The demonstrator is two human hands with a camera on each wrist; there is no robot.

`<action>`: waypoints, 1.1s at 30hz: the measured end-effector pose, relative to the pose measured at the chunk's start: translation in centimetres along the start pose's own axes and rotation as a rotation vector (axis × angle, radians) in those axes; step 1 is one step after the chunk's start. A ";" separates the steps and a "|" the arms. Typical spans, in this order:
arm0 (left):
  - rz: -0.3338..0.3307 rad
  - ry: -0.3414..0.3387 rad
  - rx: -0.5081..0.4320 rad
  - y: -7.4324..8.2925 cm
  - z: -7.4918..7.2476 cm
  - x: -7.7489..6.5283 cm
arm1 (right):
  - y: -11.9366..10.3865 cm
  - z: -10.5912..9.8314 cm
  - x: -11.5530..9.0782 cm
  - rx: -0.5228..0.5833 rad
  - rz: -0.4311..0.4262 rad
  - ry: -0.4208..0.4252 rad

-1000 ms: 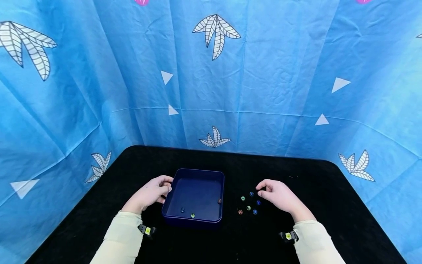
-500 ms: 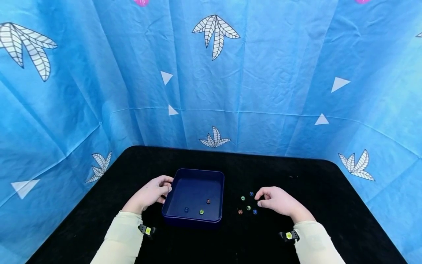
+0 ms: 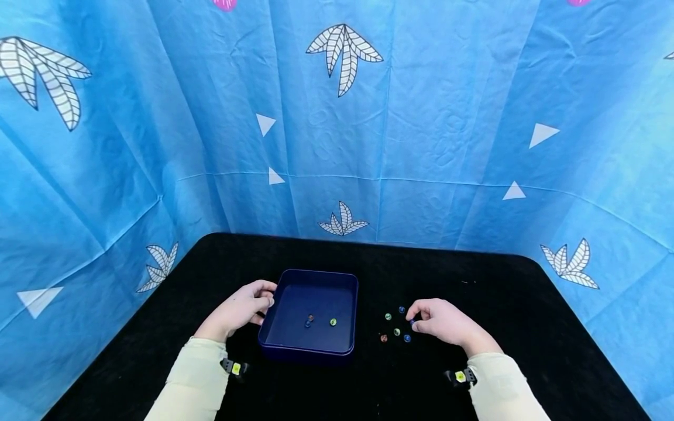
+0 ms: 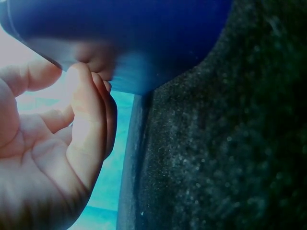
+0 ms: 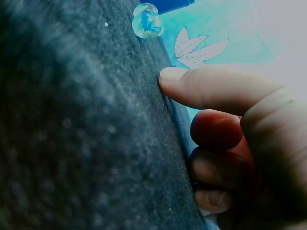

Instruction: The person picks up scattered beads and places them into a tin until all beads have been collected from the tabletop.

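A square navy-blue box (image 3: 309, 346) with low walls stands left of centre in the head view. My left hand (image 3: 243, 305) holds its left side, fingertips on the outer wall near the rim, as the left wrist view shows. Inside lie a green marble (image 3: 333, 322), a blue marble and a reddish-brown marble (image 3: 310, 317). My right hand (image 3: 444, 320) pinches another blue marble (image 3: 413, 322) between thumb and index finger, low over the black cloth. In the right wrist view the thumb (image 5: 206, 86) hides that marble, and the other fingers are curled beneath.
Several loose marbles lie between the box and my right hand, among them a green marble (image 3: 388, 316), an orange-brown marble (image 3: 384, 338) and a blue marble (image 3: 407, 338). The table has a black cloth (image 3: 447, 266); a blue patterned curtain (image 3: 421, 117) surrounds it.
My right hand has moved down and slightly left to the blue marble. In the box the green marble has rolled right and back, the reddish-brown one left, the blue one right. The left hand stays put.
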State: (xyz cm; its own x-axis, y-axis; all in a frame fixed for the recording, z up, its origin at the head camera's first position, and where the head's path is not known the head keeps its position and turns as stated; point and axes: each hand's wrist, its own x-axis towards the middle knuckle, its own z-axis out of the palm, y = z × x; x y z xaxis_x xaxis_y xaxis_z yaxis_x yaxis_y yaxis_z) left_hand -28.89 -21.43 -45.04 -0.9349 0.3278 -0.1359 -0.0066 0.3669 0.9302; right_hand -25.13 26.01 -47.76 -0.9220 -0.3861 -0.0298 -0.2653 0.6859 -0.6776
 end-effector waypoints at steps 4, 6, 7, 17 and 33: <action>-0.005 0.005 0.007 0.0 0.0 0.0 | -0.1 -0.1 0.0 -0.003 0.003 -0.001; -0.004 0.005 0.008 0.0 0.0 -0.1 | -0.2 -0.1 0.0 -0.006 0.010 -0.001; -0.003 0.004 0.006 -0.1 0.0 -0.1 | -0.2 -0.1 0.0 -0.009 0.009 0.000; 0.007 -0.009 -0.010 -0.1 -0.1 0.0 | -0.7 -0.6 -0.2 -0.016 0.004 0.028; 0.010 -0.028 -0.021 -0.1 -0.2 0.1 | -3.0 -0.8 0.0 -0.030 -0.012 0.171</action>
State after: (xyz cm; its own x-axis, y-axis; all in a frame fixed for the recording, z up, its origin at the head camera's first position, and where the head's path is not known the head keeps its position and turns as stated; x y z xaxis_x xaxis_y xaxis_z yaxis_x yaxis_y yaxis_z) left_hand -29.09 -21.63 -45.09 -0.9247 0.3559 -0.1355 -0.0047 0.3453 0.9385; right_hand -24.58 24.50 -45.14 -0.9526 -0.2853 0.1052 -0.2823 0.7007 -0.6552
